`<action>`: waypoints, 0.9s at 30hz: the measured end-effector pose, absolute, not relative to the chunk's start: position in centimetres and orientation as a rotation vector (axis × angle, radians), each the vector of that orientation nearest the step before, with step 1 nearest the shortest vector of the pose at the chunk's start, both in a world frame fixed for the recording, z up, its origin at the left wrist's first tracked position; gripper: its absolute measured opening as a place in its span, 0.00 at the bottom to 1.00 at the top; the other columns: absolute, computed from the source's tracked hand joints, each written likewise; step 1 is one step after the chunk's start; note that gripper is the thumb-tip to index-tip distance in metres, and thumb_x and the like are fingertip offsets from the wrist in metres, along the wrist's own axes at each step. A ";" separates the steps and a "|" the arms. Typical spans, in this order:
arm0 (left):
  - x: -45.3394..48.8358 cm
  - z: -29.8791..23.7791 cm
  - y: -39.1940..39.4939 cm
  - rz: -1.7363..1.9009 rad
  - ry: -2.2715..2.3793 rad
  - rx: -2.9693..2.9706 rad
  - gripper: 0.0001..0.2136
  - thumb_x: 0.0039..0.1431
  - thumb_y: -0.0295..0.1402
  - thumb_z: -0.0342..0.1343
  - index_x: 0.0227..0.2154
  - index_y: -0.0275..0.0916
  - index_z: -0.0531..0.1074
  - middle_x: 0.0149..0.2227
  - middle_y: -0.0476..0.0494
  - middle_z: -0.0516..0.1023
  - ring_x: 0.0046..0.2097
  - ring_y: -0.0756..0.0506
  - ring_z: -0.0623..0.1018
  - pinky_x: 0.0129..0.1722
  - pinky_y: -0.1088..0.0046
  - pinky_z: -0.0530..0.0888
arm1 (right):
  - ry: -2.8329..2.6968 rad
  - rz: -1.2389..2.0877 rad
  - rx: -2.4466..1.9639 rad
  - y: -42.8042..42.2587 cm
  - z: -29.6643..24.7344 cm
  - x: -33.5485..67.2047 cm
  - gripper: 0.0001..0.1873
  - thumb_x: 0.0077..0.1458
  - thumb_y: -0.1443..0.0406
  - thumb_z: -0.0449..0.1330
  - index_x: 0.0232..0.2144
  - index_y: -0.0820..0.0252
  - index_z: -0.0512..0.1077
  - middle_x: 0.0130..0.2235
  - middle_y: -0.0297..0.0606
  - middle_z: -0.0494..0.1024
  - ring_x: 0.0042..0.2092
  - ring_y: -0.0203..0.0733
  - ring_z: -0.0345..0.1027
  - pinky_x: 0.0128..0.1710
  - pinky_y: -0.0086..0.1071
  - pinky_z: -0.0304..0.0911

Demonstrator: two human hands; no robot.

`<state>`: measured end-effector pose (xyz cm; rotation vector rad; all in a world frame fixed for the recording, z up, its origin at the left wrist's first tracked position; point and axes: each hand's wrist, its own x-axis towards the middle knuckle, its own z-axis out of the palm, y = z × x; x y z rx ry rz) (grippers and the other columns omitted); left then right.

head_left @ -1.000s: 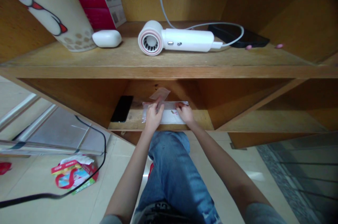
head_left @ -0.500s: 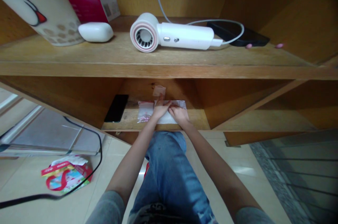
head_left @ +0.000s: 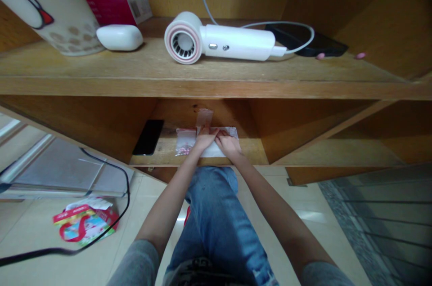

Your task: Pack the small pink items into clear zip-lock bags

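Observation:
My left hand (head_left: 204, 138) and my right hand (head_left: 228, 145) sit side by side on a clear plastic bag (head_left: 186, 141), their fingertips meeting near its upper edge. The bag lies flat on the lower wooden shelf (head_left: 158, 155), with pinkish print showing through at its left end. A white sheet or pad (head_left: 213, 152) shows inside the bag under my hands. A small translucent plastic piece (head_left: 204, 117) stands up beyond my fingers, touching or joined to the bag. My hands hide the bag's middle.
A black phone (head_left: 148, 137) lies left of the bag. Above, the upper shelf (head_left: 202, 88) holds a white hair dryer (head_left: 216, 37), white case (head_left: 119, 37), tall printed cup (head_left: 54, 11), and dark phone (head_left: 305, 39). A black cable (head_left: 126, 200) crosses the tiled floor.
My hands have moved together from apart and now meet on the bag. The translucent piece looks narrower and more upright than a second ago. The view has shifted slightly.

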<state>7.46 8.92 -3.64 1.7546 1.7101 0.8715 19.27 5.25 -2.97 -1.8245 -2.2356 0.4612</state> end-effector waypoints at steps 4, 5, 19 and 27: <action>6.5 -1.9 8.4 0.927 1.695 1.833 0.19 0.54 0.43 0.48 0.41 0.35 0.69 0.29 0.40 0.75 0.32 0.44 0.74 0.34 0.69 0.68 | -2.229 0.457 -1.791 5.1 -2.8 19.3 0.18 0.59 0.58 0.43 0.46 0.55 0.66 0.50 0.42 0.68 0.45 0.44 0.65 0.44 0.36 0.56; 5.9 -1.3 8.0 0.955 1.700 1.855 0.18 0.54 0.43 0.47 0.41 0.35 0.70 0.28 0.41 0.75 0.31 0.45 0.74 0.33 0.70 0.68 | -2.235 0.437 -1.786 5.1 -2.8 19.3 0.18 0.59 0.58 0.43 0.45 0.56 0.66 0.49 0.43 0.68 0.45 0.44 0.66 0.43 0.36 0.56; -2.3 -1.4 1.5 0.908 2.254 1.785 0.19 0.50 0.42 0.50 0.43 0.37 0.67 0.34 0.39 0.73 0.39 0.40 0.73 0.38 0.65 0.68 | -2.243 0.227 -1.785 4.3 -2.1 19.3 0.19 0.60 0.59 0.40 0.42 0.59 0.67 0.45 0.43 0.71 0.42 0.41 0.66 0.38 0.29 0.55; -3.2 -1.9 1.9 0.839 2.211 1.653 0.16 0.51 0.38 0.50 0.43 0.40 0.66 0.32 0.46 0.75 0.34 0.46 0.74 0.32 0.73 0.67 | -2.222 0.149 -1.871 4.5 -2.2 19.4 0.21 0.61 0.58 0.39 0.40 0.59 0.69 0.43 0.41 0.74 0.41 0.39 0.68 0.35 0.27 0.56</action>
